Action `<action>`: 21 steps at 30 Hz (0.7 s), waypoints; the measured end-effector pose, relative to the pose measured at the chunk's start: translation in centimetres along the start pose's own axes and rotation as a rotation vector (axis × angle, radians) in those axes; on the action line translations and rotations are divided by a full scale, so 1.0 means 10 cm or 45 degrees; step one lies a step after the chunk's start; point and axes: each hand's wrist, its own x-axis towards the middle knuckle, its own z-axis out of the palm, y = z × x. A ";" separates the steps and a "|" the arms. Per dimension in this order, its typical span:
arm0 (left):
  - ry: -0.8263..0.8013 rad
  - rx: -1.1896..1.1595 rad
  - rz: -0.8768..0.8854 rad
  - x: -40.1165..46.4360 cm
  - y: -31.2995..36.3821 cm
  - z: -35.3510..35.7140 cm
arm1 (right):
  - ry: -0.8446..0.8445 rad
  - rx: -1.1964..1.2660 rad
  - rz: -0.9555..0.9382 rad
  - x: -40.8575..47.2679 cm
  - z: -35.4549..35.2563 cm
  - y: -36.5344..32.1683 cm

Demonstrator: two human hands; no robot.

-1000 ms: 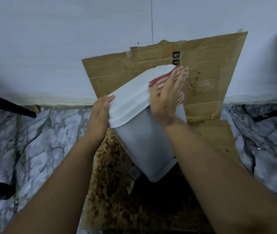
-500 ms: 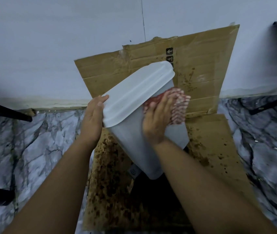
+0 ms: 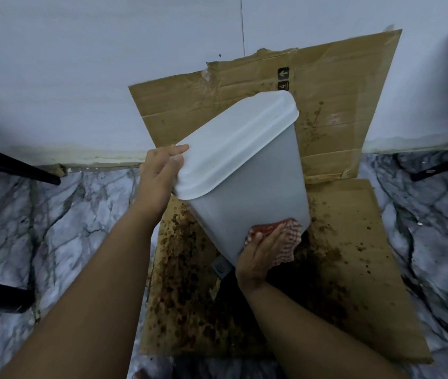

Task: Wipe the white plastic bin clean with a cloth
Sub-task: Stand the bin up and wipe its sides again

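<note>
1. The bin (image 3: 247,170) is sitting tilted on the stained cardboard (image 3: 354,269) by the wall (image 3: 108,64), its lidded top leaning away toward the upright cardboard flap, its base hidden behind the right wrist
2. The left hand (image 3: 160,173) is bracing the near-left corner of the lid (image 3: 233,143), fingers pressed together and curled onto the lid's edge, thumb out of sight
3. The right hand (image 3: 261,247) is pressing the red-checked cloth (image 3: 283,242) flat against the lower right side of the bin; the fingers are lying close together on the cloth, their tips hidden in its folds
4. By my judgement the wipe is partway through: the cloth is working low on one side, and the other faces are not showing whether they are clean
5. Risk: the bin is resting on an edge, so a hard push low down could be kicking the base sideways and spinning it out of the left hand's light hold
6. Risk: the cardboard under it is looking heavily soiled, so the cloth dragging past the bottom edge could be picking up grime and smearing it back onto the plastic
7. Risk: the lid may be only sitting on, so bracing by it alone could be popping it loose
</note>
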 end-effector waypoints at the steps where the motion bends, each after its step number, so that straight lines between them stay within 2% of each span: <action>1: -0.001 0.004 -0.007 0.01 0.00 0.00 | -0.025 0.022 -0.016 -0.10 0.01 -0.11; 5: -0.044 -0.010 0.000 0.04 0.02 -0.04 | -0.065 0.121 -0.336 -0.22 0.04 -0.67; 7: -0.084 -0.002 0.037 0.04 0.06 -0.07 | -0.086 0.169 -0.377 -0.02 -0.02 -0.92; 10: -0.160 0.114 0.065 0.06 0.12 -0.09 | -0.115 0.331 -0.064 0.44 -0.15 -1.14; 12: -0.216 0.214 0.056 0.08 0.15 -0.10 | -0.107 0.546 0.124 0.66 -0.29 -1.17; 15: -0.294 0.139 -0.019 0.07 0.15 -0.07 | -0.205 0.789 0.209 0.60 -0.44 -1.24; 18: -0.295 -0.028 -0.090 -0.02 0.14 -0.01 | -0.295 0.578 0.074 0.29 -0.38 -1.25; 21: -0.258 -0.052 -0.094 -0.07 0.13 -0.01 | -0.234 0.332 -0.090 0.04 -0.25 -1.13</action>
